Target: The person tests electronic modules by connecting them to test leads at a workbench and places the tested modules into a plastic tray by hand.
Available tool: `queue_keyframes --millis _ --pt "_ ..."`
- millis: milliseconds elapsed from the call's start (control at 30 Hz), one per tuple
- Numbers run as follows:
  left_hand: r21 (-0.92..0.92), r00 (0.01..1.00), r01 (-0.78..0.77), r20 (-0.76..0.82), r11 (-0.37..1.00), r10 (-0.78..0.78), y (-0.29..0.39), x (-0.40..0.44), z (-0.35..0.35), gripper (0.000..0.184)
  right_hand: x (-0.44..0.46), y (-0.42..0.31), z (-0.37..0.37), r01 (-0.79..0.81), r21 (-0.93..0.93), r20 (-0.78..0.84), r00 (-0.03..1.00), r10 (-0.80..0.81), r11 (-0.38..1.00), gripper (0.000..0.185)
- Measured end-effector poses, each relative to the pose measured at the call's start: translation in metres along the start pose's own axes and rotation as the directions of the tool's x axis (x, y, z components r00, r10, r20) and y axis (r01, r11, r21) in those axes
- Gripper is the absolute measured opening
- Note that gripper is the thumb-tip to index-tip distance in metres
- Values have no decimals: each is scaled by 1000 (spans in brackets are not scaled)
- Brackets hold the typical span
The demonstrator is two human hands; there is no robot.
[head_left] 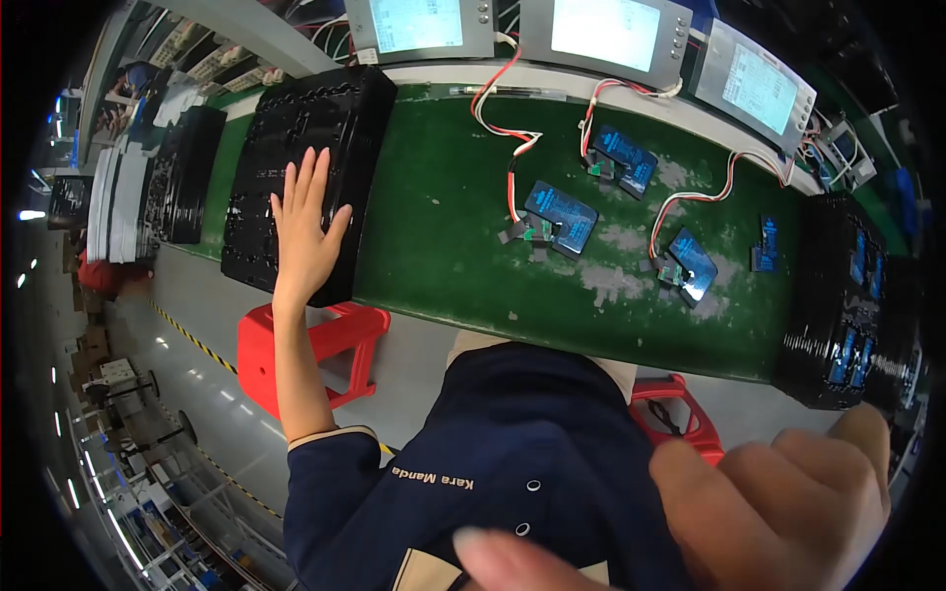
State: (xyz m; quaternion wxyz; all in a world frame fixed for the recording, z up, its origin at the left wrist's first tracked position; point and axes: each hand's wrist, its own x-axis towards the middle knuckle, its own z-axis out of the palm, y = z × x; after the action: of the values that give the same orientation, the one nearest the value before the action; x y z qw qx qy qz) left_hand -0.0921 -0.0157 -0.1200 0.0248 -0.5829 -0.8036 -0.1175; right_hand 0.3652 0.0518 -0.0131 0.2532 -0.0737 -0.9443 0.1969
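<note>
My left hand lies flat with fingers stretched on a stack of black plastic trays at the left of the green bench. Very close to the camera, at lower right, is my right hand. Its fingers are curled and its thumb points left, apart from them; the inside of the hand is hidden. On the bench are blue battery packs: one in the middle, one behind it and one to the right, each beside small green circuit boards on red and white wires. Another blue pack lies farther right.
Three testers with lit screens stand along the back of the green bench. More black trays holding blue packs are stacked at the right end. A pen lies at the back. Red stools stand below the front edge.
</note>
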Motion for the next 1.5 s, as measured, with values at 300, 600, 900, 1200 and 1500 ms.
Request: queue_keyframes --millis 300,600,900,1200,1500 --pt "7 1000 -2 11 1000 2 2 1 1 68 -4 -1 -5 -27 -8 13 1000 27 1000 23" --pt "1 1000 -18 17 1000 18 1 0 0 68 -13 -6 -12 0 19 10 1000 0 1000 24" --pt "-7 1000 -5 2 1000 5 4 -1 -2 68 -9 -13 -17 16 3 38 999 -16 1000 24" --pt "183 985 -64 -146 981 91 59 -5 -12 62 -82 -33 -165 -84 13 -219 972 84 996 25" --pt "-242 849 -414 -450 877 276 124 -9 60 29 -228 219 -171 -936 155 -503 200 841 315 31"
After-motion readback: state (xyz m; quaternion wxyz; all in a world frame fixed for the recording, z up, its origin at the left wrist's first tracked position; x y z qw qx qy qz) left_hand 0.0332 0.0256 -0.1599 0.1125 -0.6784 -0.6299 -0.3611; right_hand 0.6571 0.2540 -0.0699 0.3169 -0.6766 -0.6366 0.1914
